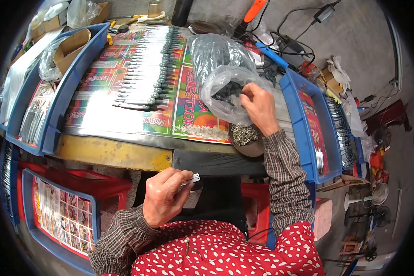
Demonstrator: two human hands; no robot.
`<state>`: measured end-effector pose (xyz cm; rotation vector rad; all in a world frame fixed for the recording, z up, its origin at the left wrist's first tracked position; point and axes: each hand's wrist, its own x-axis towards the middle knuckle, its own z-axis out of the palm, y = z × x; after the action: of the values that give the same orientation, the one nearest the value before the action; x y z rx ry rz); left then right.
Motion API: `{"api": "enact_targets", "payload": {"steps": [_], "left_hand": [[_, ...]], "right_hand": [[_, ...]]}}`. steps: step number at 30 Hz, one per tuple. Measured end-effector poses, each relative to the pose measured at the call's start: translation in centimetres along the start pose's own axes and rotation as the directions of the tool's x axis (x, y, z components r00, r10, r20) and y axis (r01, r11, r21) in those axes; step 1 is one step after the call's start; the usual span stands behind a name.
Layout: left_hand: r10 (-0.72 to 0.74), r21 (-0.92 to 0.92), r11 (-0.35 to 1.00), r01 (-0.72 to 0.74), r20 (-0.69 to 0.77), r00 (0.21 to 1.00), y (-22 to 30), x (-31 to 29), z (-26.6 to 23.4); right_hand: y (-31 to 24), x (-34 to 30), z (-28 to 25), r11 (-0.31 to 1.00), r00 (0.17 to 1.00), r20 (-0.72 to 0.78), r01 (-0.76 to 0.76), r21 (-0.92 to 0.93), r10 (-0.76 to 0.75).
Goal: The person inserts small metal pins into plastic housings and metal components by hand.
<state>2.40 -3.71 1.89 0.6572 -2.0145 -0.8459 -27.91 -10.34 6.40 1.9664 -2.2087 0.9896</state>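
At the far left, a long blue tray (71, 87) holds an open cardboard box (73, 48), a crumpled clear wrapper (50, 62) and a bunch of thin, pale strips (34, 117). Below it, a second blue tray (95, 216) contains more white strips, lying over a printed sheet, with a red stool (115, 185) just beside it.

Toward the middle, the table (112, 152) has a colourful printed cover. On this lies a row of slim silver rods (154, 64), side by side, their darker ends to the right. In front of the table edge, the left hand (163, 195) is raised with its fingers pinched narrow on a small white piece (188, 180), whose tip sticks out to the right.

Right of the rods, a clear plastic bag (216, 50) lies on the table, its mouth open toward the person and dark parts (223, 94) inside. A round bowl (255, 150) of small metal pieces (244, 135) stands just in front of the bag. The right hand (261, 110) is at the bag's mouth, thumb and forefinger bent close together; I cannot tell whether they hold anything.

Behind the bag is a tool with an orange handle (253, 11). Farther right, a third blue tray (299, 124) with a red lining holds a few white strips (321, 161) near its front end, and dark rods (340, 126) lie beyond it.
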Motion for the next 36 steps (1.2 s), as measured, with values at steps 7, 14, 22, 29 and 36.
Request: {"api": "enact_targets", "payload": {"steps": [7,14,22,29,36], "left_hand": [[-0.015,-0.018,1.0,0.015,0.013,1.0,0.7,-0.3,-0.1],[0.026,-0.026,0.999,-0.024,0.061,0.998,1.9,-0.1,0.4],[0.026,-0.025,0.999,-0.024,0.088,0.996,2.4,-0.8,1.5],[0.009,-0.026,1.0,-0.006,0.127,0.992,2.9,-1.0,1.8],[0.026,-0.016,1.0,-0.024,0.14,0.99,2.9,-1.2,1.9]], "right_hand": [[-5.3,-7.9,-2.9,0.869,1.0,0.018,-0.031,0.494,0.025],[-7.0,-15.3,-3.4,0.504,0.94,0.302,-0.34,0.794,0.158],[-7.4,-18.1,-2.2,0.52,0.93,0.33,-0.366,0.772,0.164],[-7.9,-19.2,-2.0,0.554,0.932,0.333,-0.355,0.753,0.143],[-7.3,-19.2,-1.8,0.546,0.935,0.341,-0.339,0.766,0.101]]}}
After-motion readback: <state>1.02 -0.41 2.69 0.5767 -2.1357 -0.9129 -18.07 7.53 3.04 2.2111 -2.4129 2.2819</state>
